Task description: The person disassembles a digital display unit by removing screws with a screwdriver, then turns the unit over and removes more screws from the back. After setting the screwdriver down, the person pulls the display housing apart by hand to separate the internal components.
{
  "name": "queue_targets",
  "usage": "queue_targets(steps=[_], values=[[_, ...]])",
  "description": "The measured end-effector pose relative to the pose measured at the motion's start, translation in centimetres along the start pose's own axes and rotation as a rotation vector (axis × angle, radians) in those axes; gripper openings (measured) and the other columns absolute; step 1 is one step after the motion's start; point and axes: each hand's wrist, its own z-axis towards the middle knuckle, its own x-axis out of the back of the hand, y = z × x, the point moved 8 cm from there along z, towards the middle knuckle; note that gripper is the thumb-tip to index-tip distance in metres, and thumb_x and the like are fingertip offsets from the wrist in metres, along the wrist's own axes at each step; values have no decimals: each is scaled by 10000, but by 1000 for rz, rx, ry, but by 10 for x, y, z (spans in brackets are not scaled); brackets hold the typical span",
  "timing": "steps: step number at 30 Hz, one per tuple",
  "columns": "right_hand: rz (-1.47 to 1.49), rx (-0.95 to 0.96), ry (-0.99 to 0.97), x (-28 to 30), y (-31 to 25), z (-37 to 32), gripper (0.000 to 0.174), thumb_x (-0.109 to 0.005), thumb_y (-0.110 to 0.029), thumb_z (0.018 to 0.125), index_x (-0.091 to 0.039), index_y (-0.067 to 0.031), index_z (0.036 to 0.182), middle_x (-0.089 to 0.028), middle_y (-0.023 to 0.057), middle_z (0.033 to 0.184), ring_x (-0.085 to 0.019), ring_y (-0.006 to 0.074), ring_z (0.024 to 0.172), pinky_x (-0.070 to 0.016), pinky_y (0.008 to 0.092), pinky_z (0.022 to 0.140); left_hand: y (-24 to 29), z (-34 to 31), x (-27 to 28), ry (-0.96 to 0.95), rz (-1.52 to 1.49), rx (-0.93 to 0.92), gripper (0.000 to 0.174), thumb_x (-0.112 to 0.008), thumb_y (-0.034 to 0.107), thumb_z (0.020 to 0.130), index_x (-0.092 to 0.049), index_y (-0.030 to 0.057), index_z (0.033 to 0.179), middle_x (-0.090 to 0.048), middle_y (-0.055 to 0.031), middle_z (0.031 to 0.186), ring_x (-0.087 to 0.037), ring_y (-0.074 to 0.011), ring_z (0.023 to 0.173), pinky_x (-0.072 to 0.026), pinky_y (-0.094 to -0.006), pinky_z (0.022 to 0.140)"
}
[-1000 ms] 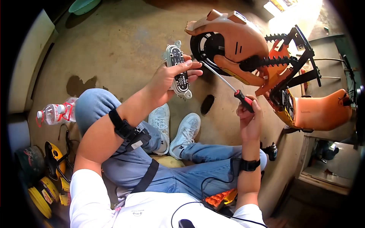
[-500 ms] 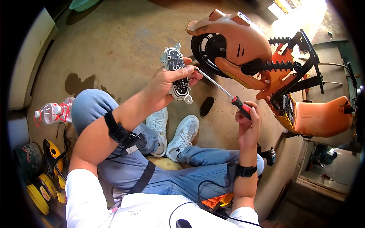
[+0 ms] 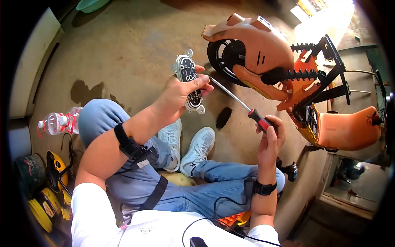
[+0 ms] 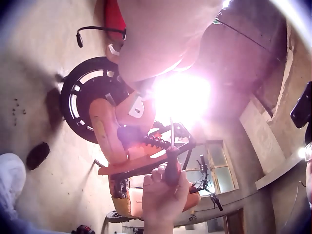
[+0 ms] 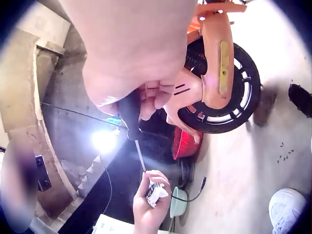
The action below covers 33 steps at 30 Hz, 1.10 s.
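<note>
My left hand grips an oval dashboard display panel with a black face, white symbols and metal mounting tabs. Its thumb lies across the front of the panel. In my right hand is a screwdriver, held by its red and black handle. The long shaft slants up towards the left hand, and its tip ends right at the left thumb and fingertips. The right wrist view shows the left hand below the shaft, around the panel's pale edge. Glare hides the tip in the left wrist view.
An orange electric scooter, partly stripped, lies at the right, its wheel near the hands. Plastic bottles stand left of the knee. Yellow rolls lie at lower left. A green basin sits at the back.
The panel and left hand have shifted slightly down in the head view. The right hand and screwdriver handle have also come down a little, and that hand's fingers lie differently on the handle.
</note>
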Motion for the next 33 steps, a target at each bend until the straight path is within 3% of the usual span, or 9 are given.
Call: queue_targets(steps=[4,9,14,33], values=[[-12,55,18,-1,-4,-1,291,-559,-163,925,-593,39,1132,-585,112,1032,-592,176,845,-481,304,774,0,2,0,-49,19,21,277,-648,145,967,-514,58,1193,-638,-68,963,-635,-155,823,-532,-277,724],[51,16,41,11,-5,1,338,-567,-262,944,-581,18,1133,-562,93,1004,-579,173,847,-471,304,748,12,2,-9,-145,116,-113,282,-625,156,985,-488,35,1200,-607,-54,937,-614,-141,829,-497,-282,721],[65,13,22,13,-8,1,346,-571,-268,937,-584,20,1129,-565,97,992,-582,172,841,-469,299,737,21,0,-14,-209,266,-197,290,-608,193,1001,-500,32,1217,-609,-43,936,-607,-124,833,-482,-284,728],[38,6,3,13,-6,0,332,-570,-224,913,-587,39,1114,-580,115,983,-601,180,848,-479,303,732,24,-4,-18,-222,316,-187,300,-609,192,1001,-500,20,1221,-602,-22,941,-612,-115,815,-487,-273,723]])
